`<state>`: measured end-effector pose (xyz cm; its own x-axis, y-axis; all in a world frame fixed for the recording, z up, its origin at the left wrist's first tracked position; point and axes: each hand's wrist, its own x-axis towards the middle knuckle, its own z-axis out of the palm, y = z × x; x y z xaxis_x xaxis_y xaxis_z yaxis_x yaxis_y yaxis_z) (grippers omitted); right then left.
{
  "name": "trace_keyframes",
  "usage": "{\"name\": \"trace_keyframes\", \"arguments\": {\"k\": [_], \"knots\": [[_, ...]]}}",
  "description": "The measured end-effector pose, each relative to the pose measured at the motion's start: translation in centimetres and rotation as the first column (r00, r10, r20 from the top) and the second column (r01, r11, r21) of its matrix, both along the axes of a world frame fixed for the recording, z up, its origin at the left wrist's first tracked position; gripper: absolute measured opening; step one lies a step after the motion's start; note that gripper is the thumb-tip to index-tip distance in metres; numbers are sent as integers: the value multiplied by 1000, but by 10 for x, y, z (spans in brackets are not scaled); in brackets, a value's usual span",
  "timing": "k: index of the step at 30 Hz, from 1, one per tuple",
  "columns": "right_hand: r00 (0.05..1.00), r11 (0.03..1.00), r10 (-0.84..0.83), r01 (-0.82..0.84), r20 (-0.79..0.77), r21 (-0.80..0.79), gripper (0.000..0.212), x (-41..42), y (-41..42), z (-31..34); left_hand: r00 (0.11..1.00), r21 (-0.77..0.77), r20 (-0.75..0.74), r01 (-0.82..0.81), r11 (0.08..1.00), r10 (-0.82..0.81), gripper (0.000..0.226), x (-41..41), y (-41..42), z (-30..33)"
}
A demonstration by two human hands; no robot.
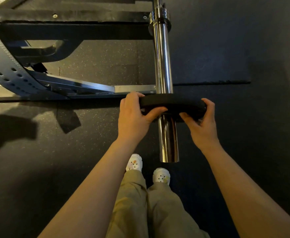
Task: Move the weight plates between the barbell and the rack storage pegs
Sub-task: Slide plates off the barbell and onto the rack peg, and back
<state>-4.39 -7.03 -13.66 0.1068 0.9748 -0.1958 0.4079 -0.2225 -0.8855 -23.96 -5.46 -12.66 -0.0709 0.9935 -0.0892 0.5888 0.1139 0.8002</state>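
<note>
no legible text, labels or numbers

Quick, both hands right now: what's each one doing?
Left hand: grips the left edge of the weight plate on the barbell sleeve.
Right hand: grips the plate's right edge.

Bare chrome barbell sleeve (162,62) runs clear beyond the weight plate (172,103) to its collar (159,19); rack frame (37,48) crowds the left

One head-worn camera looks steeply down, close above the barbell sleeve (164,83).
</note>
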Motion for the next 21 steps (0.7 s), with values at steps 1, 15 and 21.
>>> {"name": "trace_keyframes", "arguments": {"k": [1, 15, 21], "knots": [[999, 999, -6, 5, -41, -33, 54, 2, -2, -1, 998, 30, -58, 9, 1000, -7, 64, 3, -2, 3], [978, 997, 69, -72, 196, 7, 51, 11, -40, 3, 999, 33, -36, -23, 999, 24, 59, 7, -47, -1], [889, 961, 69, -181, 453, 209, 56, 5, -50, 13, 965, -80, 243, -85, 993, 102, 61, 1, -71, -16]]}}
